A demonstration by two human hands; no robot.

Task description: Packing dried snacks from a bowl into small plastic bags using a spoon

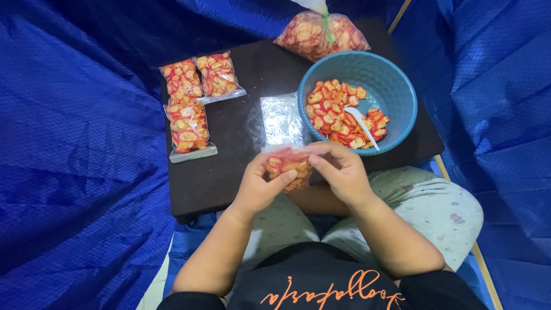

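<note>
My left hand (258, 185) and my right hand (342, 172) both grip a small clear bag of red-and-yellow snack pieces (288, 165) just above the near edge of a dark low table (229, 172). The fingers of both hands pinch the bag's top edge. A blue bowl (390, 86) with more of the snack pieces and a white spoon (363, 125) stands right behind my right hand. A stack of empty clear bags (280, 119) lies beside the bowl, just beyond the held bag.
Three filled small snack bags (192, 103) lie at the table's left side. A large tied bag of the same snacks (320, 35) rests at the far edge. Blue tarp (74, 143) surrounds the table. My crossed legs (425, 206) are under the near edge.
</note>
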